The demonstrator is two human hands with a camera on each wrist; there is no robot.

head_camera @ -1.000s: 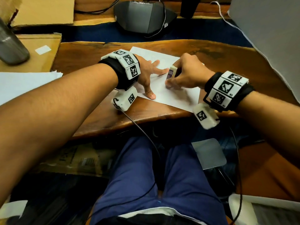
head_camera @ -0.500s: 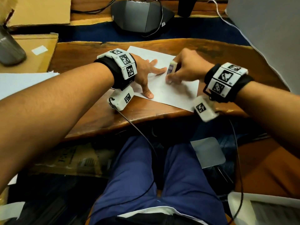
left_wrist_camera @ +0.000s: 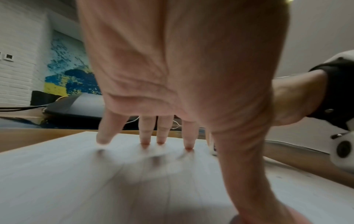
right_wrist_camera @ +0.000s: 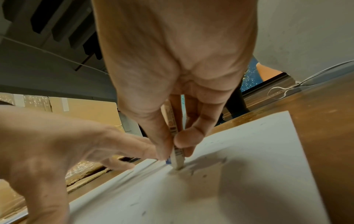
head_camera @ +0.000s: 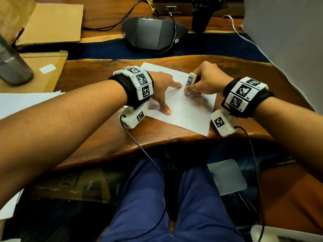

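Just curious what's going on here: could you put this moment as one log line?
left hand: spread flat, pressing paper | right hand: pinching eraser, tip on paper

Left hand [head_camera: 161, 88]: bare.
Right hand [head_camera: 206, 81]: bare.
Left wristband [head_camera: 134, 86]: black strap, white blocks, each with a black-and-white square marker.
Right wristband [head_camera: 243, 95]: same build; blocks lettered R1, R2.
Left pod [head_camera: 133, 117]: white box under the wrist, one marker.
Right pod [head_camera: 222, 124]: alike.
Cables [head_camera: 139, 145]: thin, black, one from each pod.
Trousers [head_camera: 201, 206]: dark blue.
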